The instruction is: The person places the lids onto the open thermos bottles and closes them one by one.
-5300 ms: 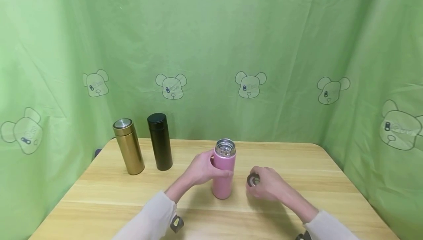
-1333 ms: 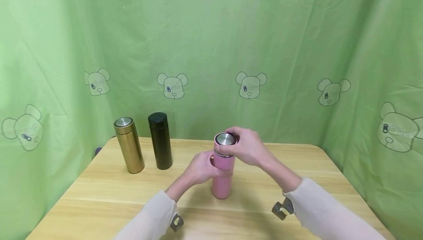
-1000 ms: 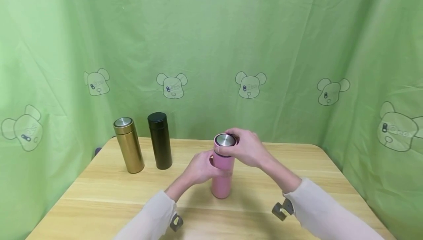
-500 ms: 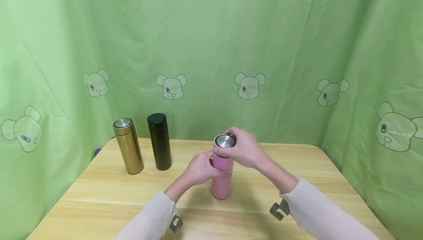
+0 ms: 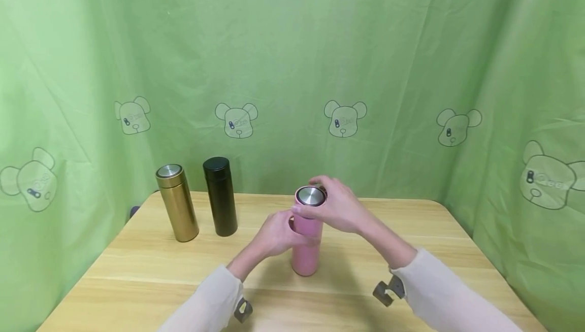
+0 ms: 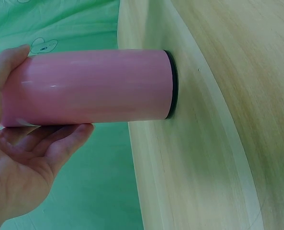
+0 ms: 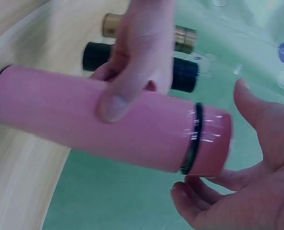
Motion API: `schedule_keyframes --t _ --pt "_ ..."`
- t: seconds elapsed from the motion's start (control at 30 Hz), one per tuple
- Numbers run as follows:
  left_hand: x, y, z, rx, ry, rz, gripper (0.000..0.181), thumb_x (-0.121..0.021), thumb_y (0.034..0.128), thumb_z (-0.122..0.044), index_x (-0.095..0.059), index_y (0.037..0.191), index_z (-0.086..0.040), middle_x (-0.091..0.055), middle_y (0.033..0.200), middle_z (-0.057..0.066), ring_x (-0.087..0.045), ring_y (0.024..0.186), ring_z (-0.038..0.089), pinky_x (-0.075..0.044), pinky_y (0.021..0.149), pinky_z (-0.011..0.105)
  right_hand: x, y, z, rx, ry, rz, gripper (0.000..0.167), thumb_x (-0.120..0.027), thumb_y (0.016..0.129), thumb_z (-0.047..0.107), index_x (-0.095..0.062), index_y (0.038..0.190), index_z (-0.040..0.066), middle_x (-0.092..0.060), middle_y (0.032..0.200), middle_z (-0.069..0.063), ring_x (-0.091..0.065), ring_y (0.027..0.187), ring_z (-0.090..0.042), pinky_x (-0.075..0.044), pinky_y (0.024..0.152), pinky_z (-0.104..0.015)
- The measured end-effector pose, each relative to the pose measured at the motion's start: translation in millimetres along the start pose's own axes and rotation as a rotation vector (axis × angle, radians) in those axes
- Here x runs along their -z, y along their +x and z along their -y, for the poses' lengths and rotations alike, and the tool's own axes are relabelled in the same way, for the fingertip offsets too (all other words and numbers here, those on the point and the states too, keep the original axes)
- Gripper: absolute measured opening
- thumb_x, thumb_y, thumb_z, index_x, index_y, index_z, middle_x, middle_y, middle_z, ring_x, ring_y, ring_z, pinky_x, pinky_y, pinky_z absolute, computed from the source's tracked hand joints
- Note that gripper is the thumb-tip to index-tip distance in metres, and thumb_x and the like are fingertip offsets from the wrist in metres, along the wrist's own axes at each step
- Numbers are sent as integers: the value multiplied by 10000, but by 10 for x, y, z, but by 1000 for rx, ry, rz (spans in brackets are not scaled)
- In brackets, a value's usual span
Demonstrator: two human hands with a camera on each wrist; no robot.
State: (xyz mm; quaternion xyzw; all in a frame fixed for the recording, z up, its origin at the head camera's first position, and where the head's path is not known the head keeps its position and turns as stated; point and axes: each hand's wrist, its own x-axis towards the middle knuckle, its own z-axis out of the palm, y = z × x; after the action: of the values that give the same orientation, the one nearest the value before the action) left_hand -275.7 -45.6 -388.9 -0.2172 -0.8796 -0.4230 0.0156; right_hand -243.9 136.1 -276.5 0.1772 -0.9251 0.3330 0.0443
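A pink thermos [image 5: 305,258] stands upright on the wooden table. My left hand [image 5: 275,233] grips its upper body, thumb across the front, as the right wrist view also shows. The pink lid [image 7: 213,141] with a steel top sits on the thermos mouth. In the right wrist view a black ring [image 7: 194,139] shows between lid and body. My right hand [image 5: 339,206] is around the lid. Some of its fingertips are at the lid's edge, while the thumb [image 7: 249,98] stands away from it. The left wrist view shows the dark base of the thermos on the table.
A gold thermos [image 5: 179,210] with a steel-topped lid and a black thermos [image 5: 221,200] stand upright at the table's left. Green curtains [image 5: 283,58] with bear prints surround the table [image 5: 137,291] behind and at both sides.
Earlier my right hand held the lid beside the uncapped thermos; it then brought the lid onto the mouth. The silver band under the lid no longer shows. My left hand keeps its hold.
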Motion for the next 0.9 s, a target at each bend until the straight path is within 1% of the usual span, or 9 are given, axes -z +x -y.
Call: schedule_keyframes --t 0.07,0.17,0.3,0.4,0.5,0.67,0.9 --pt "0 0 -3 2 -8 -1 625 -851 701 -543 -679 1200 -210 -736 1045 -50 -670 904 101 -556 770 306 56 -9 23 3 37 35 852 -825 802 493 -482 1439 42 -618 1301 -160 -603 1189 -317 -526 972 -478" --pt "-1 8 -3 9 -12 3 581 -852 699 -539 -684 1153 -219 -732 1021 -62 -666 889 96 -556 762 308 127 -8 50 7 95 81 836 -853 786 372 -470 1458 56 -620 1340 -159 -594 1249 -339 -498 1039 -508" --pt "-8 17 2 15 -14 3 546 -850 699 -552 -682 1110 -232 -728 1002 -76 -665 887 92 -555 771 312 159 -3 56 24 115 117 748 -832 781 205 -511 1435 35 -633 1351 -154 -587 1278 -364 -477 1069 -528" --pt "-14 19 4 8 -17 -2 526 -846 701 -555 -688 1093 -243 -727 985 -85 -666 880 89 -554 771 313 156 3 46 28 116 118 655 -787 807 123 -548 1405 3 -639 1355 -174 -593 1281 -377 -477 1074 -526" --pt "-18 19 5 5 -17 -2 514 -842 700 -552 -688 1083 -246 -725 969 -90 -666 864 86 -554 760 310 153 11 33 27 115 113 613 -758 827 102 -563 1397 -11 -634 1366 -190 -594 1285 -378 -479 1076 -519" --pt "-16 20 7 3 -16 3 529 -836 704 -557 -678 1096 -238 -722 972 -84 -666 856 82 -552 750 297 149 16 23 24 120 106 625 -767 825 120 -561 1400 -13 -639 1359 -192 -603 1277 -373 -486 1069 -516" --pt "-7 13 10 -2 -17 0 537 -840 703 -557 -682 1102 -234 -728 991 -71 -666 872 88 -551 750 301 126 4 25 11 129 85 651 -812 814 204 -580 1392 17 -660 1337 -155 -612 1267 -356 -491 1062 -508"
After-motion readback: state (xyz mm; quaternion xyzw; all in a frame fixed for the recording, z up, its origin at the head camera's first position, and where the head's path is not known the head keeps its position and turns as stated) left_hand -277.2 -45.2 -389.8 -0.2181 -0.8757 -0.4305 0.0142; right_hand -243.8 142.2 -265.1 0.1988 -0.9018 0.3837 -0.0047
